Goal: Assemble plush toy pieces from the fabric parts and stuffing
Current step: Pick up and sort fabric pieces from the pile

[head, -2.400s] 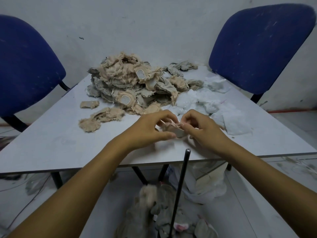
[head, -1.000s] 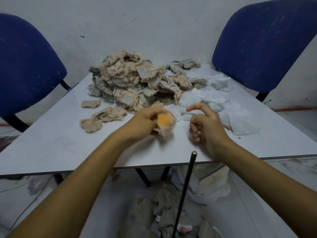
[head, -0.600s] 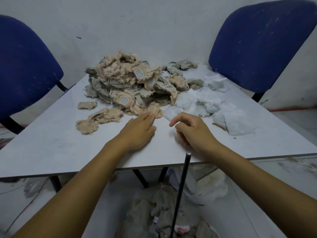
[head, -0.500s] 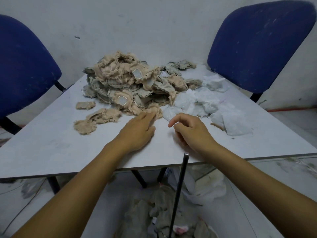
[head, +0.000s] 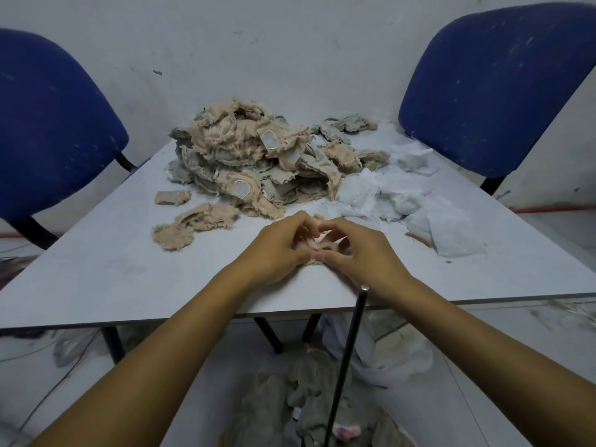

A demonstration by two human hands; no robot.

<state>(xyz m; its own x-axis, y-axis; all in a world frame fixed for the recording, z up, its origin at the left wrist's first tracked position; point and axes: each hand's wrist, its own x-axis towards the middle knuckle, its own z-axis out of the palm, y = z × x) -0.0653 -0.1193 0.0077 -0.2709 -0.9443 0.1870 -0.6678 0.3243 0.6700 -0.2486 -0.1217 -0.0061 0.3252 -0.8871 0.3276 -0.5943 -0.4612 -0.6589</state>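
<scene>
I see both hands meeting at the near middle of the table (head: 96,269). Left hand (head: 274,250) and right hand (head: 364,253) each pinch one small tan fabric piece (head: 317,245) between curled fingers, thumbs touching; most of it is hidden. One big heap of tan fabric parts (head: 254,159) behind, three loose tan scraps left of it, one spread of white stuffing (head: 416,204) to the right. Two blue chairs (head: 490,88), one black rod (head: 346,359) in front.
</scene>
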